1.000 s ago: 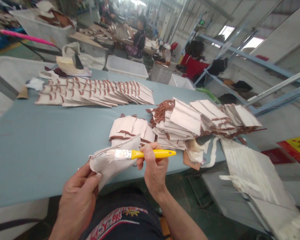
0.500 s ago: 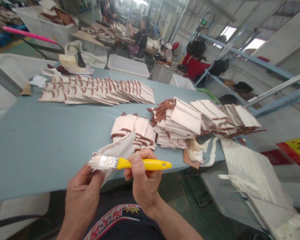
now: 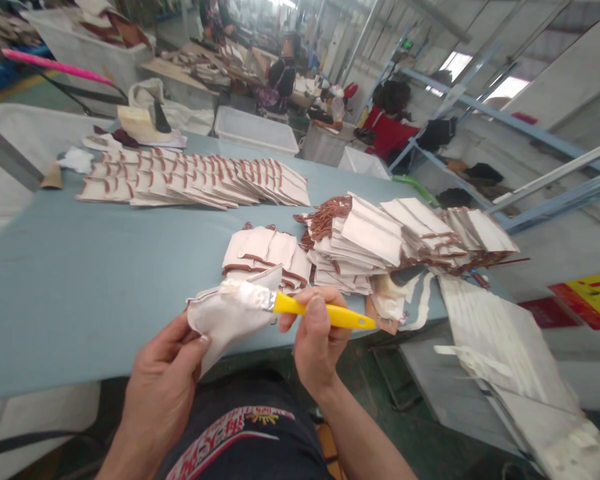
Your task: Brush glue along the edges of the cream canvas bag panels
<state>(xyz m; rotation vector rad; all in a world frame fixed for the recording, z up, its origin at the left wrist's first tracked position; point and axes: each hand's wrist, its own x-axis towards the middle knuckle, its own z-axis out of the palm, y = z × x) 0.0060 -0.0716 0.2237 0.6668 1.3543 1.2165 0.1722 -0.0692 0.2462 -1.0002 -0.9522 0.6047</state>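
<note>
Pinched between the thumb and fingers of the right hand [image 3: 317,333], the yellow-handled brush [image 3: 305,310] is held by its handle, with the bristles [image 3: 237,290] laid on the upper edge of a pale cut piece [image 3: 225,320]. That piece is gripped from below by the left hand [image 3: 163,380], thumb on top. It is held in the air just in front of the near edge of the blue-grey table [image 3: 80,280], not resting on it.

Half a second ago the bristles were seen at the piece's left tip, almost against the left thumb. Now they have been drawn back to the right and upward, and the handle has been tilted so that its end points down to the right. A second ago the brush lay across the middle of the piece. A to-and-fro stroke can thus be read, with the piece kept in the same grip throughout. From this the brushing is judged to be under way rather than finished — the piece has not been set down with the others.

Just beyond the hands a small pile of similar pieces [image 3: 263,250] is seen on the table, with a taller stack [image 3: 365,240] beside it to the right and a long overlapped row [image 3: 195,180] farther back. Another person [image 3: 283,73] is seated well apart in the background.
</note>
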